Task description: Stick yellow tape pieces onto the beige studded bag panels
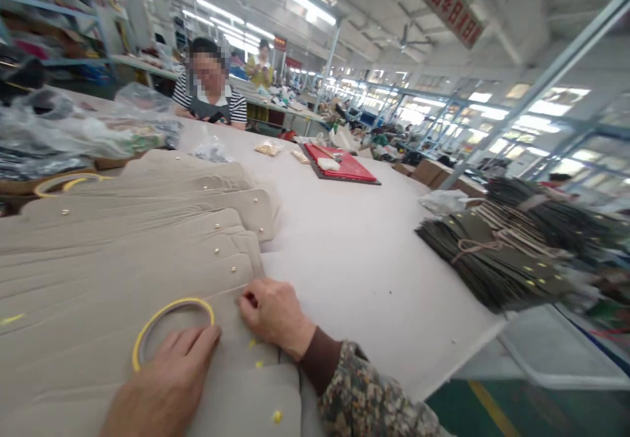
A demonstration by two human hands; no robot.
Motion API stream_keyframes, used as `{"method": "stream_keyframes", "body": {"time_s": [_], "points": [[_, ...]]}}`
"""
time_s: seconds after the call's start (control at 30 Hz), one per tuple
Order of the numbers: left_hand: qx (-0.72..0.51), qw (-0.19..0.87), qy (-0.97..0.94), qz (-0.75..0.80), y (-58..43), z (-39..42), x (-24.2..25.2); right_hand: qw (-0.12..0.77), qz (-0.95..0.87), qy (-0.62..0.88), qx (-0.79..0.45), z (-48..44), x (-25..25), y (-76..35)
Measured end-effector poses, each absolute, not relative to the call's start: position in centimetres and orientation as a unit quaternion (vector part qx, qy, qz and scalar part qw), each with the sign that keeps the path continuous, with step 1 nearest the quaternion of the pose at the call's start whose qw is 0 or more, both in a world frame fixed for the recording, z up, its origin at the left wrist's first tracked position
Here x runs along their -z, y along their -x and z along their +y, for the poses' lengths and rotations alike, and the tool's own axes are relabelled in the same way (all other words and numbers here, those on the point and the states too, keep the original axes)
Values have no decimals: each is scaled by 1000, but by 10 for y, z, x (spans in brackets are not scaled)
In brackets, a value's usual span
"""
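Note:
Overlapping beige fabric pieces with small metal studs fan across the left of the table. My left hand is closed around the near right side of a roll of yellow-edged tape, low over the fabric. Beyond it, my right hand has its fingers curled together at the right edge of the beige pieces; what lies between the fingertips is too small to make out. Small yellow marks show on the nearest pieces.
Tied dark green fabric bundles stand at the right. A red tray and small bags lie farther back on the white table. Another person sits across it. Plastic bags crowd the back left.

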State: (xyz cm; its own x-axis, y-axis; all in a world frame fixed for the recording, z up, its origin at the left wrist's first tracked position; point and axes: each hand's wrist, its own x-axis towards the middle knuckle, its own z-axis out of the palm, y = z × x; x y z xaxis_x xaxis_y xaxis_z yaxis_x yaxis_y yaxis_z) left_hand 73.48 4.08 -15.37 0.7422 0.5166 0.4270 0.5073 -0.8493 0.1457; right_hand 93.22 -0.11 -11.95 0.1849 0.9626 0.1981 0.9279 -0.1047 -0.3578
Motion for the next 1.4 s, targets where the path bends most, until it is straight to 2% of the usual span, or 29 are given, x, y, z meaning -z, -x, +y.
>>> {"method": "stream_keyframes", "body": {"time_s": [0.17,0.23,0.33,0.43,0.57,0.77,0.97,1.07,1.17,1.23,1.3,1.4], "points": [[-397,-30,-878,266,-729,44,132,205,-662,692,-203,-20,105,-937],[-413,-20,-867,279,-729,38,120,270,-638,676,-250,-25,103,-941],[-405,24,-865,294,-731,31,112,399,-598,652,-241,-27,101,-942],[-386,56,-871,300,-730,23,110,451,-641,586,-206,-29,95,-934],[-358,77,-881,301,-728,17,110,445,-726,502,-150,-29,92,-919],[-355,55,-885,296,-728,14,111,405,-783,463,-90,-26,98,-910],[-323,143,-881,315,-730,11,100,429,-754,496,-27,-29,102,-905],[-321,170,-876,318,-733,13,91,456,-697,546,-95,-30,97,-902],[-340,148,-879,299,-738,16,86,468,-580,608,-273,-27,92,-902],[-367,127,-878,279,-741,17,83,476,-508,627,-351,-20,91,-908],[-380,104,-877,275,-744,19,83,483,-473,648,-350,-12,95,-920],[-309,24,-895,322,-747,28,90,480,-483,678,-279,-1,106,-941]]}}
